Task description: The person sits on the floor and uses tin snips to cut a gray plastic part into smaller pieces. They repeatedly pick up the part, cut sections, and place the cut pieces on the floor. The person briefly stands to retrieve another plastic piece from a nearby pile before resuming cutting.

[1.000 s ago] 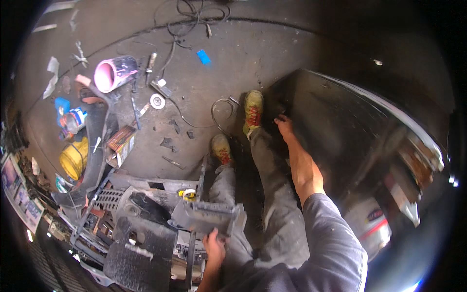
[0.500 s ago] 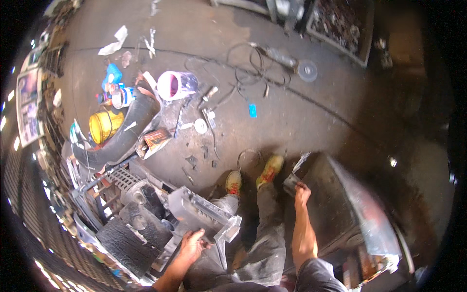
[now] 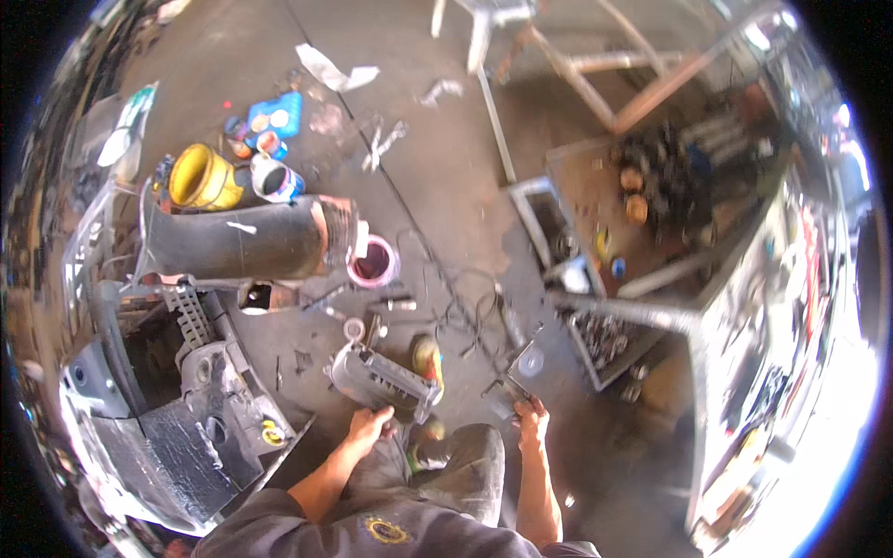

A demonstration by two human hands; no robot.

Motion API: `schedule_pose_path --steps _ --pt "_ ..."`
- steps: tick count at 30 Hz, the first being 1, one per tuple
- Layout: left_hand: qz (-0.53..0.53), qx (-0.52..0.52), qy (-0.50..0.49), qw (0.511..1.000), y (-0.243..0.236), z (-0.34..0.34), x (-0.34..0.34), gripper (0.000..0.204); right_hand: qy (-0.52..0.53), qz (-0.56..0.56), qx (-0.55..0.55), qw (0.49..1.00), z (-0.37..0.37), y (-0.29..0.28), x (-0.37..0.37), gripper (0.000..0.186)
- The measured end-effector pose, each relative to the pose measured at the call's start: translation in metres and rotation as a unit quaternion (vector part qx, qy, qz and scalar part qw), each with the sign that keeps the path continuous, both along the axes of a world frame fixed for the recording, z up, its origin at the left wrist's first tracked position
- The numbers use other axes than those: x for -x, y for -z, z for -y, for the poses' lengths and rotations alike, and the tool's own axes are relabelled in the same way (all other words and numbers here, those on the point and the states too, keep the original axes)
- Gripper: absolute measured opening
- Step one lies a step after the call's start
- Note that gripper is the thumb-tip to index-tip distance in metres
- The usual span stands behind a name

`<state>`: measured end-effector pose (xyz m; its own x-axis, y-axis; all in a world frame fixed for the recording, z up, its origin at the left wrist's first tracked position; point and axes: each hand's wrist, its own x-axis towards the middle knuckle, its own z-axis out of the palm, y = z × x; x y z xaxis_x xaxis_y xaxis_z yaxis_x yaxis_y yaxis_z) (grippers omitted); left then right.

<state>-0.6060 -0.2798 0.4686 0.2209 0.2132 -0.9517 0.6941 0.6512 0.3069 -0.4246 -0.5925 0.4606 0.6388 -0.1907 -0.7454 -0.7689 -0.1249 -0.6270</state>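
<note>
Clamped by the left hand (image 3: 372, 426) onto a grey plastic part (image 3: 379, 377) at seven o'clock; by the right hand (image 3: 531, 418), onto a small grey piece (image 3: 503, 398) at five. Visible near six: a yellow round shirt emblem (image 3: 386, 530); at ten, a blue-and-white can (image 3: 274, 179) with markings too blurred to read.

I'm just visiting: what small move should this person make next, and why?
Probably a careful step, placed clear of the pale disc on the floor. Both hands look occupied: the left hand grips the long grey part, and the right hand holds a small grey piece, blurred in outline. The disc lies just beyond that right hand.
</note>
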Motion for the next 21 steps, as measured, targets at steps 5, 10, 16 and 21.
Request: schedule_pose_path --steps 5,10,16,21 --pt "0.027 -0.127 0.052 0.99 -0.034 -0.013 -0.038 0.033 -0.129 0.055 -0.096 0.985 -0.102 -0.064 -0.157 0.052" --pt "-0.028 -0.158 0.009 0.987 -0.075 -0.058 -0.115 0.039 -0.071 0.097 -0.287 0.95 -0.241 -0.136 -0.296 0.049" --pt "-0.05 -0.131 -0.039 0.989 -0.05 -0.115 -0.216 0.035 -0.121 0.078 -0.393 0.908 -0.352 -0.158 -0.432 0.034" --pt "-0.069 -0.175 -0.074 0.979 -0.037 -0.164 -0.339 0.03 -0.081 -0.079 -0.461 0.88 -0.423 -0.136 -0.554 0.024"
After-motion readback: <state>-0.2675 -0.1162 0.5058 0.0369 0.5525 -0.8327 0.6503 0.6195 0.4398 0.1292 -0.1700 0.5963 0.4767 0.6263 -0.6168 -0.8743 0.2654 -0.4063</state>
